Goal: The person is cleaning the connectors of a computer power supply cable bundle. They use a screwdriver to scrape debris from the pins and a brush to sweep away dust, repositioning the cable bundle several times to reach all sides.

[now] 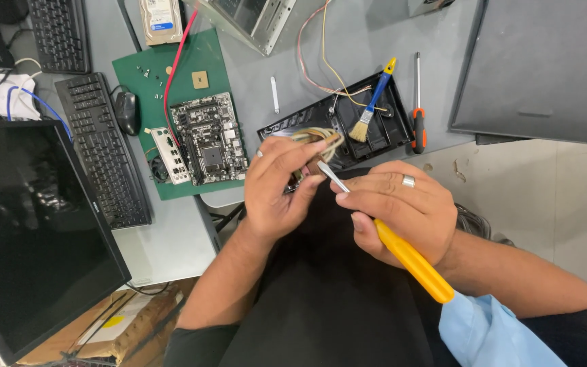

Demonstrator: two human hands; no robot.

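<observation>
The left hand (281, 187) is closed around a small part with a beige cable bundle (317, 137), held above the lap just off the bench's front edge. The right hand (399, 207) is clamped on a yellow-handled screwdriver (409, 257), tip at the part. The work looks mid-way: prying or unscrewing, needing a steady, seated tip. On the grey bench (368, 41): a motherboard (206, 138) on a green mat (206, 58), a brush (374, 100), keyboards, a monitor; tiled floor at right
</observation>
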